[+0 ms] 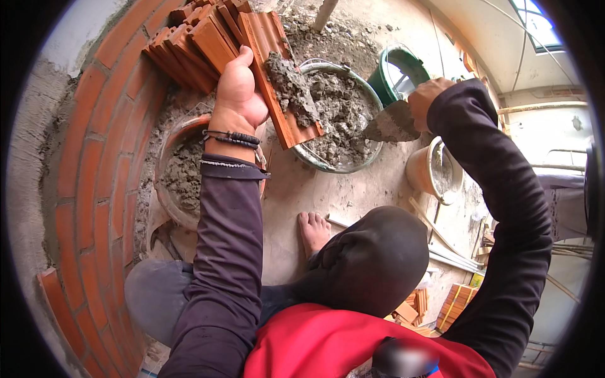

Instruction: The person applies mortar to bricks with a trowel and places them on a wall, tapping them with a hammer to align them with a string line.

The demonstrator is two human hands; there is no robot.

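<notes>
My left hand [241, 88] grips an orange grooved brick [265, 31] held at a slant, with a lump of grey mortar [290, 88] on its face. Just right of the brick is a large bucket [337, 169] full of rough mortar [335, 113], partly hidden by the brick. My right hand [428, 101] is closed on a trowel, whose mortar-coated blade [391, 125] points down-left over that bucket's right side. Behind my left hand, several more orange bricks [186, 44] are piled near the wall.
A red brick wall [101, 157] curves along the left. Another mortar bucket [169, 148] stands behind my left forearm. A green bucket [387, 66] and a beige bucket [421, 167] are at right. My bare foot [314, 233] is on the floor; pipes [450, 258] and stacked bricks [457, 305] lie lower right.
</notes>
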